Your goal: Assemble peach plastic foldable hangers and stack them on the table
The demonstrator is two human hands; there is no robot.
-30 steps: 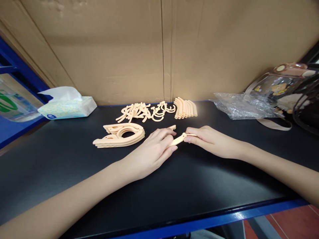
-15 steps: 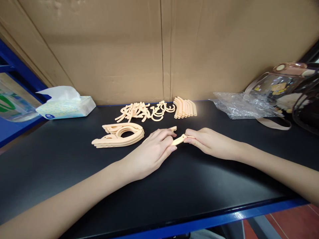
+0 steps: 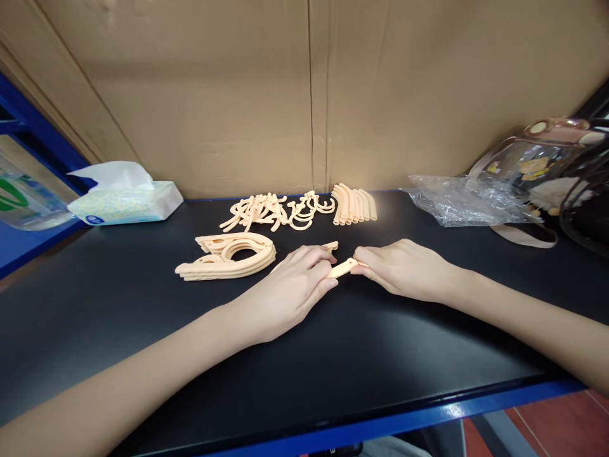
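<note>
Centrally on bench, toward back edge: left hand and right hand meeting fingertip to fingertip on one small peach plastic piece. Left hand curled nearly shut, thumb and forefinger pinching near end of piece, heel resting on bench, likely for steadiness. Right hand likewise mostly closed, fingertips pinching far end; wrist lying flat. Piece held low, just above surface, angled up toward right, apparently so both ends can be worked against each other. Second strip end showing just behind left fingers; whether gripped or merely lying there, cannot tell.

Stack of curved hanger bodies just left of left hand, neatly nested, within easy reach. Behind, along back edge: loose heap of hook parts, beside it row of straight arm pieces, sorted by kind. Tissue pack at back left corner; crumpled clear plastic bag and transparent strapped bag at back right corner, well apart from hands. Cardboard wall closing off rear.
</note>
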